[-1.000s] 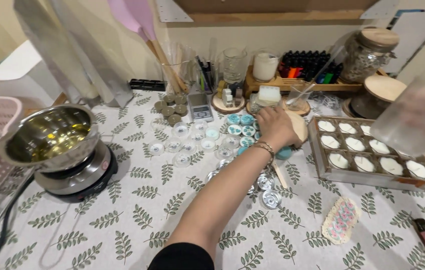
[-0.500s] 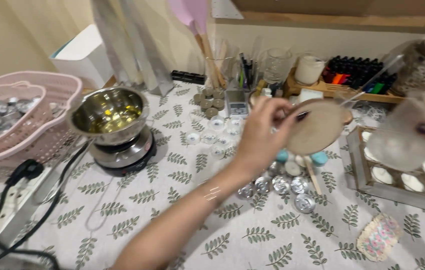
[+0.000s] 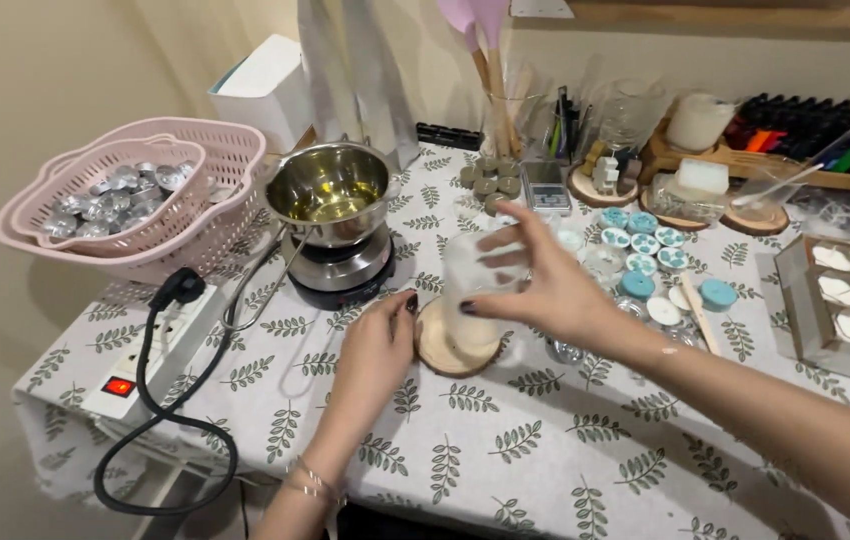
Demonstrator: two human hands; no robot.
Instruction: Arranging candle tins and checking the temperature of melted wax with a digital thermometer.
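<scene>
1. right hand (image 3: 545, 290) has its fingers wrapped around a clear cup (image 3: 475, 290), holding it upright just above a round wood coaster (image 3: 453, 345).
2. left hand (image 3: 375, 350) lies flat on the cloth (image 3: 565, 460), fingers together, its tips touching the coaster's rim at 9 o'clock. it grips nothing.
3. coaster sits near table centre, at 5 o'clock from the steel pot (image 3: 330, 190), which stands on a small hotplate (image 3: 340, 270).
4. pot holds a yellowish liquid. cable (image 3: 180, 400) runs from the power strip (image 3: 150, 350) at 8 o'clock of the hotplate.
5. pink baskets (image 3: 135, 190) full of tin cups lie at 9 o'clock of the pot. blue and white filled cups (image 3: 640, 245) lie at 2 o'clock of the coaster, and a tray (image 3: 835, 300) of white candles at 3 o'clock.
6. judgement, doing it well: keep the left fingertips steadying the coaster, bring the cup down level and centred, and let go only once its base sits flat.
7. risk: the hotplate is near. keep wrists clear of the pot rim and the cable.
</scene>
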